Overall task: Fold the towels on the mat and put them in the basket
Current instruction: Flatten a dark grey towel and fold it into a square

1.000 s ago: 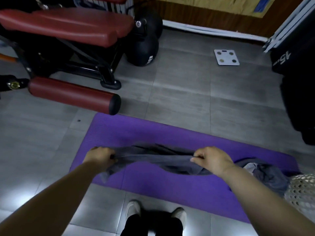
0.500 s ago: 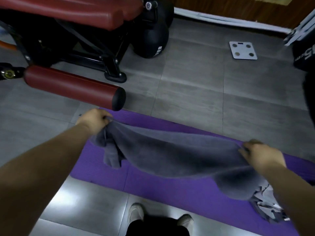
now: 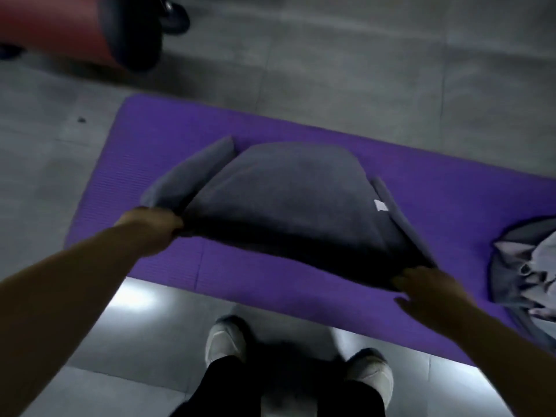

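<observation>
While the grey towel (image 3: 288, 200) lies spread over the middle of the purple mat (image 3: 144, 127), puffed with air and not yet flat, it shows no fold beyond a turned-over flap at its 10 o'clock corner. The left hand (image 3: 153, 227) grips the towel's 8 o'clock corner in a closed fist. The right hand (image 3: 421, 284) holds the 4 o'clock corner, though blur hides how its fingers lie. At 3 o'clock on the mat sits a crumpled towel heap (image 3: 523, 266), untouched. No basket is in view. By my judgement the task is barely begun: flattening, folding every towel and putting them in the basket all remain.
</observation>
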Demonstrator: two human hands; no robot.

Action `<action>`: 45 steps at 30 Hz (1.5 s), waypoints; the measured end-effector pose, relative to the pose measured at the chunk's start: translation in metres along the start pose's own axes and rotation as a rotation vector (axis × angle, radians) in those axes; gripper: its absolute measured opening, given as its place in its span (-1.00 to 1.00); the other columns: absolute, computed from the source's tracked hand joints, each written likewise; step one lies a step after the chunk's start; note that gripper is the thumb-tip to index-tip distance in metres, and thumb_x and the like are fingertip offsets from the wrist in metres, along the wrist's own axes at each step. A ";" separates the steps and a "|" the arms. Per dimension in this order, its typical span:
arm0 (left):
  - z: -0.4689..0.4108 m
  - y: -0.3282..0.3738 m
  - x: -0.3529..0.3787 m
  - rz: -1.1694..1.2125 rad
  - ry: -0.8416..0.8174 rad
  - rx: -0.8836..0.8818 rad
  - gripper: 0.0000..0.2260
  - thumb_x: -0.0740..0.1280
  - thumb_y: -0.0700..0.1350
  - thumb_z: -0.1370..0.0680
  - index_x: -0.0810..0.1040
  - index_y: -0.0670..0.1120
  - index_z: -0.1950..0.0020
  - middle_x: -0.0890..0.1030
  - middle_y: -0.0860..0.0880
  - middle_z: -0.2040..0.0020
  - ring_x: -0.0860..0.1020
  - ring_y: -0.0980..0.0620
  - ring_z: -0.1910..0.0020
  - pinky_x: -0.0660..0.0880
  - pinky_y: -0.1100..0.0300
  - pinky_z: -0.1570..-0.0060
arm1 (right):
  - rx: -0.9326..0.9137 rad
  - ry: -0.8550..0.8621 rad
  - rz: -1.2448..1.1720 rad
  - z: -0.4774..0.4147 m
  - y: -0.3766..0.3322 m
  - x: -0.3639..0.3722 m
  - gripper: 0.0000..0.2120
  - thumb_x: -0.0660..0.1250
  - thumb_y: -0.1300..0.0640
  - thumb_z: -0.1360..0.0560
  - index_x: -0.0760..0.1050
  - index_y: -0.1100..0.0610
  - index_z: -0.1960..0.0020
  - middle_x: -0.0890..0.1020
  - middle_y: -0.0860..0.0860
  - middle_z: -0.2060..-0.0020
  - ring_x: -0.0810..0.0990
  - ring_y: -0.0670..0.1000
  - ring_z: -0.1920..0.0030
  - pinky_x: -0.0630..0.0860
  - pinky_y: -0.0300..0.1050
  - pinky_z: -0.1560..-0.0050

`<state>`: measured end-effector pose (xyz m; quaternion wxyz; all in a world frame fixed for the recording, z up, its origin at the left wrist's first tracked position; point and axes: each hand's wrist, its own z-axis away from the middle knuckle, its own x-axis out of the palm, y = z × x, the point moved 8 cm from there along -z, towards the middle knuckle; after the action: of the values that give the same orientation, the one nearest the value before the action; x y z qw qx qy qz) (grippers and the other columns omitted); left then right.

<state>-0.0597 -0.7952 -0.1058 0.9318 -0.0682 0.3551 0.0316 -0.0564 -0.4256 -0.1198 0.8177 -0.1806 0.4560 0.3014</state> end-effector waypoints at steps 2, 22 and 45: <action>-0.032 0.020 0.061 -0.052 -0.123 0.042 -0.72 0.16 -0.05 -0.59 0.51 -0.10 -0.22 0.52 -0.12 -0.24 0.46 -0.12 -0.21 0.39 0.21 -0.01 | 0.079 -0.253 -0.055 -0.016 -0.003 0.075 -0.59 0.43 -0.08 -0.33 0.55 0.05 -0.12 0.62 0.07 -0.03 0.61 0.04 -0.05 0.55 -0.13 0.06; -0.224 0.215 0.134 -0.162 0.193 0.323 -0.43 0.20 0.07 -0.55 0.03 0.02 -0.48 -0.01 -0.01 -0.50 0.05 -0.07 -0.47 0.19 0.08 -0.38 | 0.788 0.117 -0.696 -0.118 0.135 0.220 -0.64 0.25 0.09 -0.52 0.16 0.04 0.36 0.59 0.23 -0.03 0.55 0.18 -0.06 0.41 -0.09 0.02; -0.226 0.232 0.133 -0.257 0.335 0.522 -0.73 0.15 0.01 -0.58 0.33 0.05 -0.27 0.37 0.07 -0.28 0.34 0.09 -0.31 0.25 0.31 -0.20 | 1.070 0.368 -0.746 -0.051 0.192 0.232 -0.69 0.27 0.28 -0.48 0.45 0.37 -0.21 0.51 0.34 -0.17 0.44 0.26 -0.22 0.27 -0.05 -0.22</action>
<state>-0.1339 -0.5986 -0.3856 0.8430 0.1243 0.4878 -0.1897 -0.1220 -0.2337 -0.3481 0.7528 0.0554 0.5813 -0.3038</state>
